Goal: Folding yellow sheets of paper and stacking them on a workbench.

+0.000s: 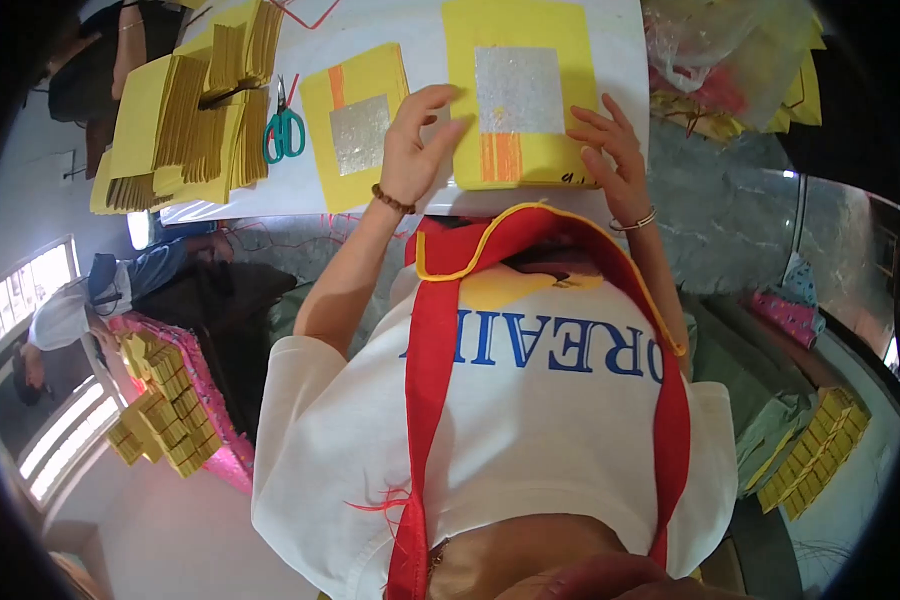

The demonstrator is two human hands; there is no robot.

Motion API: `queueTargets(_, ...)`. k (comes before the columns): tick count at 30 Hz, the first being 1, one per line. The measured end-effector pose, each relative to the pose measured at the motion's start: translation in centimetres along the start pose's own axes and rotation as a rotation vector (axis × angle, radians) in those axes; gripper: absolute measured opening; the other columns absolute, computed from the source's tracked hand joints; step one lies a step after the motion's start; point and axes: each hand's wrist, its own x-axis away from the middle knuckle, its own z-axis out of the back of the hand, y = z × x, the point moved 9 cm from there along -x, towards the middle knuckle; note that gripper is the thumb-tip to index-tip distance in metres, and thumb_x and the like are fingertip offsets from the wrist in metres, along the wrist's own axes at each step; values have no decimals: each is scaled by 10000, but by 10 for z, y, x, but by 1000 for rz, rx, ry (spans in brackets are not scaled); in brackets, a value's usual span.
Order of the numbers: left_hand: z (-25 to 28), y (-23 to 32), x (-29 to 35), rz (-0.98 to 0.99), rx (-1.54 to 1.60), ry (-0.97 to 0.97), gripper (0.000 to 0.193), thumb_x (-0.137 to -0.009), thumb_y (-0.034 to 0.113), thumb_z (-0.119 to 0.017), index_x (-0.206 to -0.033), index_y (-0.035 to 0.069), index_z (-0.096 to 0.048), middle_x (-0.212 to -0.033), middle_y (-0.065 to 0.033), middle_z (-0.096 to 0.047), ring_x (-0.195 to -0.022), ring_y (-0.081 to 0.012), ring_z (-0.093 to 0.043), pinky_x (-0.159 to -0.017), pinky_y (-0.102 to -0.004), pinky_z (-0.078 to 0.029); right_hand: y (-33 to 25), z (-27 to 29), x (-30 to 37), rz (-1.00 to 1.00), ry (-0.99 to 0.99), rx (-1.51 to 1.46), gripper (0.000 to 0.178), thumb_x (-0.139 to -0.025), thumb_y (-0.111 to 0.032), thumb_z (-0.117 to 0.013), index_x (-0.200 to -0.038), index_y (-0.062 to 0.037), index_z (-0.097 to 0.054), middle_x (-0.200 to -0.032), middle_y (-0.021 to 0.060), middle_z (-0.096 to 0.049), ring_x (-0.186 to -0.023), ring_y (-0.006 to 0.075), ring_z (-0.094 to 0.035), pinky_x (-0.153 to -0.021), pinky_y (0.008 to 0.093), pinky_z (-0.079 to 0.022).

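Note:
A thick stack of yellow paper sheets, the top one with a silver square and an orange stripe, lies on the white table. At its left edge is my left hand, fingers curved and thumb apart, gripping nothing. My right hand is at the right edge, its spread fingertips over or against the paper; I cannot tell whether they press on it. To the left lies a smaller, slightly turned stack of yellow paper with the same silver and orange marking. Teal-handled scissors rest beside that stack.
Fanned bundles of yellow paper fill the table's left end. Past the right edge of the white table is a clear plastic bag among yellow paper. Other people sit at left, near stacked yellow bundles. More bundles lie at lower right.

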Motion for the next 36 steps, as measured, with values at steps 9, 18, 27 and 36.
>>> queueTargets(9, -41, 65, 30, -674, -699, -482, 373, -745, 203, -671, -1083, 69, -587, -1052, -79, -574, -943, -255, -539, -784, -359, -442, 37, -13, 17, -262, 66, -213, 210, -883, -172, -522, -934, -32, -670, -1121, 82, -602, -1217, 255, -411, -1001, 352, -323)
queueTargets(18, -36, 70, 22, -655, -534, -475, 193, -782, 137, -630, -948, 41, -611, -796, -81, -596, -714, -242, -568, -616, -337, -460, 40, -14, 16, -377, 33, -415, 360, -938, -250, -401, -936, 3, -658, -1174, 85, -568, -1245, 237, -369, -1023, 344, -283)
queueTargets(27, -30, 52, -1, -380, -383, -466, 138, -839, 149, -584, -905, 40, -637, -708, -118, -574, -631, -251, -561, -564, -323, -438, 32, -13, 14, -304, -66, -435, 510, -919, -429, -359, -1019, -6, -626, -1244, 118, -512, -1223, 244, -391, -1019, 344, -267)
queueTargets(36, -30, 42, -4, -217, -300, -488, 150, -815, 151, -579, -875, 22, -629, -738, -73, -617, -597, -130, -556, -539, -253, -438, 29, -13, 12, -319, -66, -445, 511, -929, -412, -337, -1053, -2, -617, -1221, 122, -530, -1198, 240, -419, -1018, 346, -273)
